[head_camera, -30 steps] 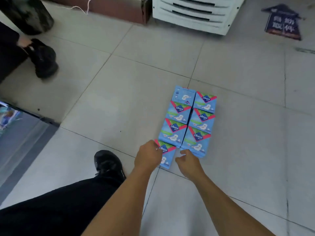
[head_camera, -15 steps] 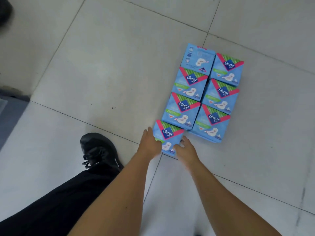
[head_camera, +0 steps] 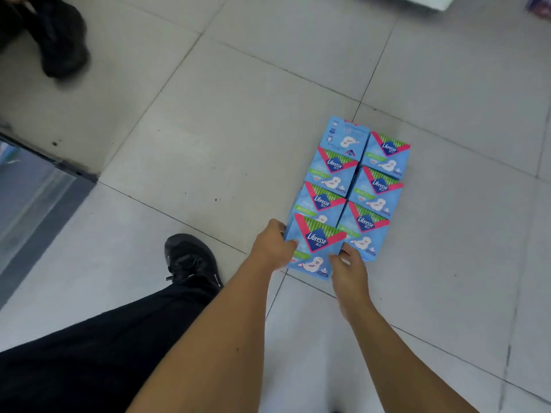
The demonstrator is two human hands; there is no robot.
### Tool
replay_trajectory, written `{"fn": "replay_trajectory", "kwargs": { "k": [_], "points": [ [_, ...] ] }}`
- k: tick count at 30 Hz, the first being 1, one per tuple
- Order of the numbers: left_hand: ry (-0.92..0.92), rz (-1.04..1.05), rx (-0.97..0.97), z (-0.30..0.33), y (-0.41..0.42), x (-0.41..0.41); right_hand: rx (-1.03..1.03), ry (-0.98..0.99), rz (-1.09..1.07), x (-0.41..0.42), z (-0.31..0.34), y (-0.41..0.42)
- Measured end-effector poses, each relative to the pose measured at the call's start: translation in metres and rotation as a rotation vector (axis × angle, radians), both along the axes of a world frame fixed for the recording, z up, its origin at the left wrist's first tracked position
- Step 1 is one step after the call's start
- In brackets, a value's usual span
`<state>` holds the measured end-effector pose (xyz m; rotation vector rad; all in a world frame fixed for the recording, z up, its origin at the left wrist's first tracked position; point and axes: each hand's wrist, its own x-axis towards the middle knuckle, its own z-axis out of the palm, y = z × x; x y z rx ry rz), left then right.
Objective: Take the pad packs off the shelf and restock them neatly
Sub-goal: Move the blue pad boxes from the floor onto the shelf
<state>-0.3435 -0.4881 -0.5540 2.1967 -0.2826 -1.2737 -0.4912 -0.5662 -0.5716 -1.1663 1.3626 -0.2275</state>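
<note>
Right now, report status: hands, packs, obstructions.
Left hand and right hand grip the nearest pad pack. Six more packs in two rows on the floor tiles. Nothing in the way.

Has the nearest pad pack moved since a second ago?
Yes. The nearest pad pack has come up off the floor and now overlaps the pack behind it.

Pad packs (head_camera: 351, 201) look like thin glossy plastic wrap w/ printed blue/pink/green graphics. Floor (head_camera: 226, 129) = pale smooth tiles, slight sheen, scuffed, dark grout lines. Shoe (head_camera: 190, 260) is matt black fabric w/ laces, trouser leg (head_camera: 89, 362) plain matt black cloth.
</note>
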Motion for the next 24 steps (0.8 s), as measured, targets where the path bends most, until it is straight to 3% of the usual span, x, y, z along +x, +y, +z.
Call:
{"fn": "replay_trajectory", "kwargs": {
  "k": [9, 16, 20, 24],
  "points": [
    [-0.039, 0.251, -0.473, 0.204, 0.032, 0.066, -0.25, -0.437, 0.21, 0.082, 0.184, -0.009],
    [-0.263, 0.476, -0.759, 0.348, 0.156, 0.127, -0.327, -0.725, 0.508, 0.185, 0.318, 0.062],
    [-0.445, 0.65, -0.809, 0.394, 0.24, 0.152, -0.31, -0.831, 0.726, 0.253, 0.367, 0.128],
    [-0.69, 0.763, -0.705, 0.411, 0.313, 0.187, -0.342, -0.89, 0.891, 0.323, 0.392, 0.193]
  ]
}}
